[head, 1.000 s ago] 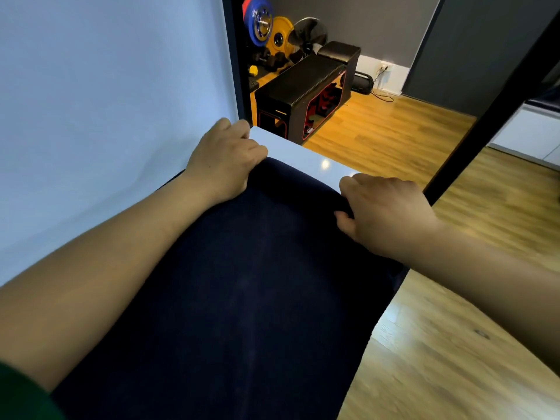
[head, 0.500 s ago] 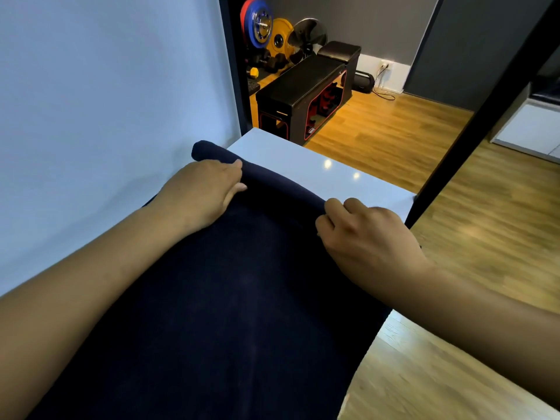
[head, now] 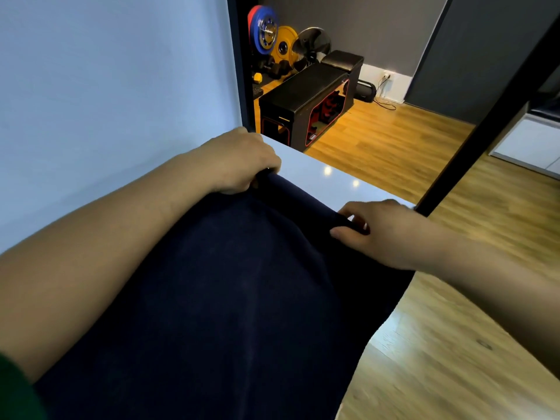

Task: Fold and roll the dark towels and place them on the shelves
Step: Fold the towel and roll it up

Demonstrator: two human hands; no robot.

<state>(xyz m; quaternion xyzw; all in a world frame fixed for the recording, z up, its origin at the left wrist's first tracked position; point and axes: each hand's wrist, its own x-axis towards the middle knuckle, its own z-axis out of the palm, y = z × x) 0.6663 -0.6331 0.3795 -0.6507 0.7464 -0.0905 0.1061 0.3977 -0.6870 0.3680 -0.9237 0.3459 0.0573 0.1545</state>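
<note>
A dark navy towel lies spread along a narrow white table and fills the lower middle of the view. Its far end is turned over into a thin roll. My left hand grips the left end of that roll, fingers curled over it. My right hand pinches the right end between thumb and fingers. The towel's near end runs out of view at the bottom.
A pale wall runs close along the table's left side. A black post rises at the table's far right corner. Beyond lie wooden floor, a black bench and coloured weight plates.
Both hands drew the towel's far end back toward me into a roll, then shifted forward again. Now they hold a thin roll near the far end of the table.
</note>
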